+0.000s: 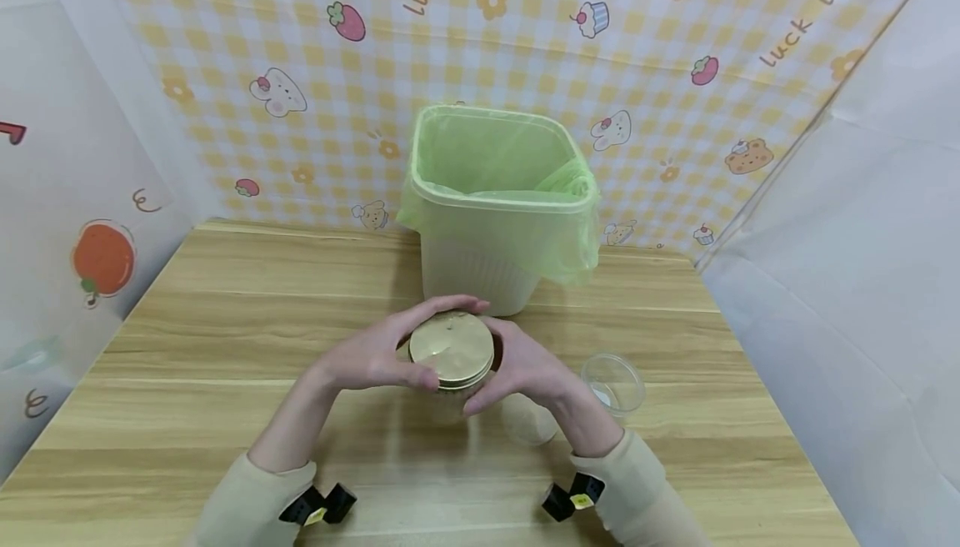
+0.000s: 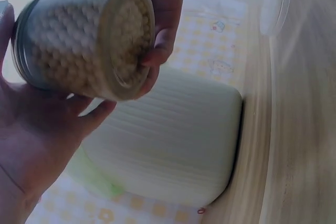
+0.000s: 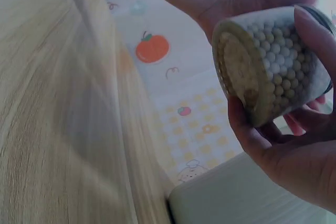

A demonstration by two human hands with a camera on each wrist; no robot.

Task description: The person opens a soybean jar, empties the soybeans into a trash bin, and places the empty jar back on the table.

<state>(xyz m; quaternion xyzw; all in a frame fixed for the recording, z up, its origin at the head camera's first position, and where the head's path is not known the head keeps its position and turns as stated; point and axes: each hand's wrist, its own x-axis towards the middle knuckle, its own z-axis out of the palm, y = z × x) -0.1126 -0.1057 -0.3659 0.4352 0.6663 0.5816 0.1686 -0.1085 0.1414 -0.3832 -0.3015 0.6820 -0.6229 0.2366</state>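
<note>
Both hands hold one clear jar packed with small pale round beads, raised above the wooden tabletop. Its gold metal lid faces up toward the head camera. My left hand curls round the lid end and side, thumb at the front. On the opposite side my right hand grips the jar, and one of its fingertips supports the base rim in the right wrist view. Two clear plastic pieces lie by the right forearm: a round tub and a round clear piece, partly hidden by that hand.
A white bin with a light green liner bag folded over its rim stands just behind the hands. Beyond it hangs a yellow checked cloth. White sheets flank the wooden table left and right.
</note>
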